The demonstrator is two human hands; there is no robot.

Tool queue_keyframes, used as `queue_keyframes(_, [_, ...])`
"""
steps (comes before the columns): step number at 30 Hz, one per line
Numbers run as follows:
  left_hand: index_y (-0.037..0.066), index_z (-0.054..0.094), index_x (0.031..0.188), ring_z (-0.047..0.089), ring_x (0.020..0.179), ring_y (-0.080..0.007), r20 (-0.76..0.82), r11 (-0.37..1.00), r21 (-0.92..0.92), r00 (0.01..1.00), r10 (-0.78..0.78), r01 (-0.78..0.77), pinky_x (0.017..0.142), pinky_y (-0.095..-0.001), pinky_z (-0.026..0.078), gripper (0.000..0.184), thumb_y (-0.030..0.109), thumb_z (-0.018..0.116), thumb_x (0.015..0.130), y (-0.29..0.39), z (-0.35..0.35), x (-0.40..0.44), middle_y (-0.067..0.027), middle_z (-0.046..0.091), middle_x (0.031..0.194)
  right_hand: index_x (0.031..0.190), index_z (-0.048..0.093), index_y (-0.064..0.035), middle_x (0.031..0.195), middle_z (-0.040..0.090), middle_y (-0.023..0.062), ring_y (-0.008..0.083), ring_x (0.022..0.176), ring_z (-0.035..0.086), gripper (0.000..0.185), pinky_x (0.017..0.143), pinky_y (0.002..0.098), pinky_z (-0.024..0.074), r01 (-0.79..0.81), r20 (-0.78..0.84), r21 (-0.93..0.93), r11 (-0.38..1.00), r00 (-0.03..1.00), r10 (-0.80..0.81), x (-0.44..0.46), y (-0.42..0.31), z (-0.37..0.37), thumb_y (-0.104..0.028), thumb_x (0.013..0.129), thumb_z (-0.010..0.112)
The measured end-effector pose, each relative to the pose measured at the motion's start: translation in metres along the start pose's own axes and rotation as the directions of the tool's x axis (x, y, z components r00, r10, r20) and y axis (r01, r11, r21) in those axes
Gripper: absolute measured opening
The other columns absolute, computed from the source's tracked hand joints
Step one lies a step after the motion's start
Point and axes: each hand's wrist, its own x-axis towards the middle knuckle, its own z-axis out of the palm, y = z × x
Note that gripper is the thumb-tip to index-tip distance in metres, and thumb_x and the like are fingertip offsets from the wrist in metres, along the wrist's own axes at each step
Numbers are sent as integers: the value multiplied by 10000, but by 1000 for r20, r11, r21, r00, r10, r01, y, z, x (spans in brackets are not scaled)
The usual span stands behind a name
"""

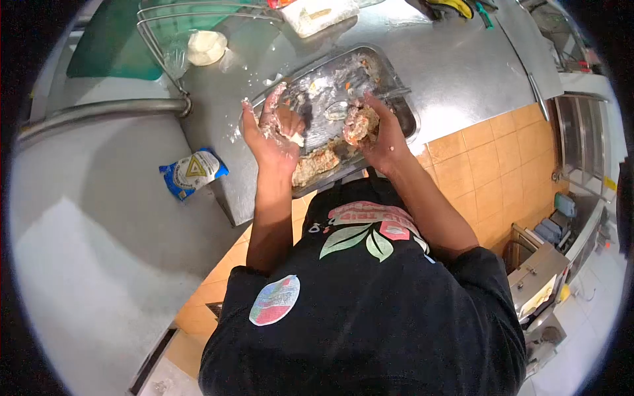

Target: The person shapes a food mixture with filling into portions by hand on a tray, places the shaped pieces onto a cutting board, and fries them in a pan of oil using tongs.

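Observation:
My right hand (386,135) is closed around a lump of pale mixture (360,125) with orange bits, over the right side of a metal tray (330,96). At the tray's left side is my left hand (274,135), thumb and forefinger spread and coated in white paste. Its other fingers curl over a small white piece (296,139), which shows below them. A thick strip of the mixture (316,166) lies along the tray's near edge. Smears and orange scraps cover the tray's bottom.
Left of the tray are a rounded white block (207,48) by plastic wrap and a wire rack (155,39). A blue and white packet (193,173) lies further left. Behind stands a white wrapped block (320,14). A long metal utensil (538,96) lies by the counter's right edge.

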Motion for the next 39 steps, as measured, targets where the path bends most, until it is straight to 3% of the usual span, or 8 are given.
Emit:
queue_keyframes(7, [55,426,1246,493,912,-227,-13,999,-22,999,41,-41,809,-339,403,549,447,455,863,-4,30,-2,-135,520,1045,940,594,-107,824,592,0,137,745,576,185,707,290,475,105,52,-122,987,994,-99,0,-6,-3,-269,851,585])
queue_keyframes(11, [115,280,1373,339,1217,-278,169,997,71,985,29,-42,1004,-401,277,630,413,471,852,-8,20,-4,-162,325,1357,929,623,-55,875,626,18,86,814,559,126,731,252,450,513,433,-726,459,859,-275,11,-7,-6,-140,836,616])
queue_keyframes(15, [118,173,1423,201,1326,-280,266,690,665,954,139,-285,1072,-436,160,670,467,396,896,-18,30,-5,-151,223,1442,927,623,1,879,642,48,92,850,551,169,770,255,437,554,486,-773,309,830,-273,13,-20,-9,-138,832,631])
queue_keyframes(18, [76,212,1405,221,1325,-277,340,619,704,931,134,-347,1078,-422,154,655,465,373,903,-13,43,-13,-164,255,1430,953,616,6,905,642,49,104,856,561,190,774,246,432,589,497,-755,288,801,-334,7,-32,-19,-144,836,632])
queue_keyframes(22, [20,264,1381,248,1324,-273,386,566,716,907,167,-409,1087,-403,145,650,463,343,913,-7,51,-7,-181,299,1414,782,573,-85,770,576,46,135,678,548,254,598,262,440,33,190,-239,971,982,13,-6,-46,-29,-301,903,518])
queue_keyframes(25, [-43,391,1292,389,1228,-252,514,461,677,817,261,-573,1055,-375,222,677,493,400,879,-16,56,8,-170,451,1286,627,423,-140,589,443,-1,116,509,419,381,451,249,339,-51,210,-49,997,976,61,-9,-48,-36,-383,917,468])
queue_keyframes(35, [-2,450,1227,446,1171,-235,457,495,755,886,72,-430,1021,-383,299,420,283,416,920,-189,161,-55,-136,490,1229,846,493,-120,699,503,3,132,603,497,336,548,271,417,392,-31,140,909,920,-391,-90,-99,-154,-447,917,455])
queue_keyframes(39, [33,421,1260,396,1225,-256,263,825,527,885,-385,202,1039,-386,287,494,386,421,915,-352,182,-73,-126,457,1280,1306,311,-48,1216,447,129,221,1120,437,585,893,335,379,682,-44,-362,636,669,-742,-144,-125,-244,-495,931,353])
